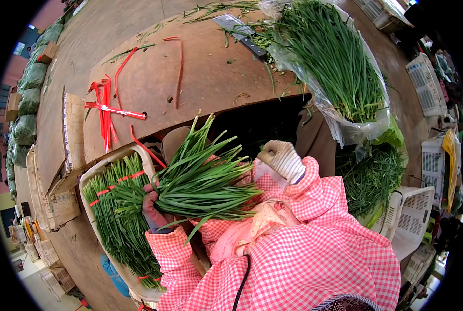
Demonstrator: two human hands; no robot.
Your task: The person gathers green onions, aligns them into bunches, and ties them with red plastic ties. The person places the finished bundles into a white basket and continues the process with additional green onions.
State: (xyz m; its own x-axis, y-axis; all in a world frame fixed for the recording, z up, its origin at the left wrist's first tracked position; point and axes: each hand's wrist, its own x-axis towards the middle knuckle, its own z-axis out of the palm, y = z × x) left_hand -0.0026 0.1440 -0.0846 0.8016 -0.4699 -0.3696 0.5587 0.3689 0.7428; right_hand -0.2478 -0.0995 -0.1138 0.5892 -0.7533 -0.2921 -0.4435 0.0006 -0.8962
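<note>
My left hand (152,208), in a dusky purple glove, grips a loose bunch of green garlic chives (204,182) near one end. The bunch fans out to the right above my lap, its pale cut ends spread apart. Right of these ends is my right hand (284,158), in a striped knit glove, with its fingers curled together. A tiny green speck shows at its fingertips; whether they pinch it is unclear. Under and left of my left hand stands a pale plastic crate (115,248), holding chive bundles (126,229) bound with red ties.
A wooden board (216,74) before me bears red tie strips (106,112), scraps and a cleaver (243,35) with a black handle. At right, loose chives (332,58) lie on clear plastic. Below them sits a heap of trimmings (371,179) beside a white crate (406,217).
</note>
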